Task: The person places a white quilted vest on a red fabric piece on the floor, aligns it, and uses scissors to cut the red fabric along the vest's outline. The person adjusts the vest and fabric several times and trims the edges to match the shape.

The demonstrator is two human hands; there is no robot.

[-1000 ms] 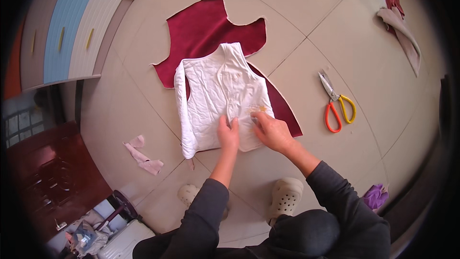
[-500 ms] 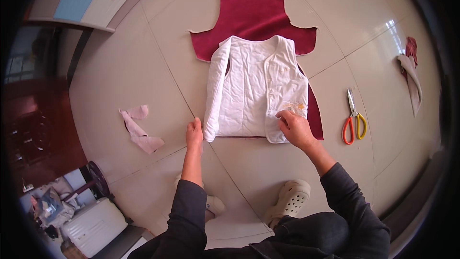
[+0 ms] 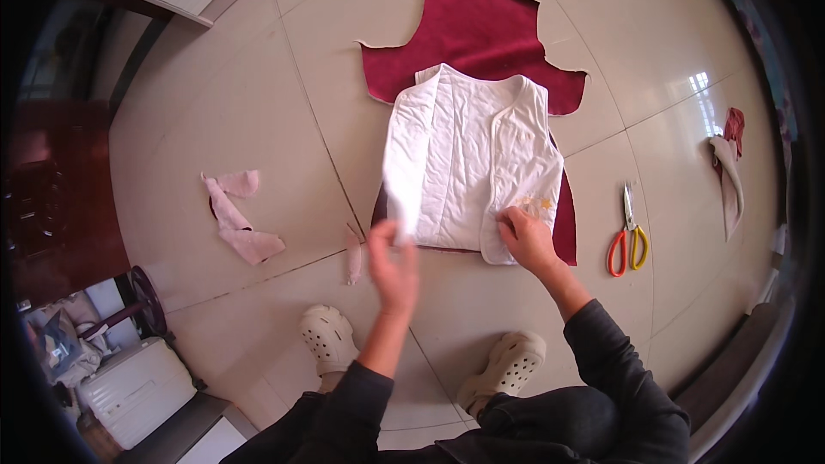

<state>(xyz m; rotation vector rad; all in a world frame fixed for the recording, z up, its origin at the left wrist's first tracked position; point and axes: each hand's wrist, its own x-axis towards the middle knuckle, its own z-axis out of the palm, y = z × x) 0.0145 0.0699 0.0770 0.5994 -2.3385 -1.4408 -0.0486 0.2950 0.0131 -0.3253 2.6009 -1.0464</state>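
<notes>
A white quilted vest lies spread on the tiled floor with its front opened, partly covering a dark red fabric piece with cut-out armholes. My left hand, blurred by motion, is closed on the lower corner of the vest's left front panel, which lifts and folds inward. Red fabric shows beneath that side. At the lower edge of the other front panel, my right hand pinches the vest near a small yellow-orange star decoration. Its fingertips are partly hidden.
Scissors with one red and one yellow handle lie to the right. Beyond them is a red and beige scrap. Pink scraps and a small strip lie left. A white case stands lower left.
My left hand has moved right, carrying the vest's left front panel inward and uncovering red fabric at the side. My right hand stays at the other panel. The whole view has shifted slightly.
</notes>
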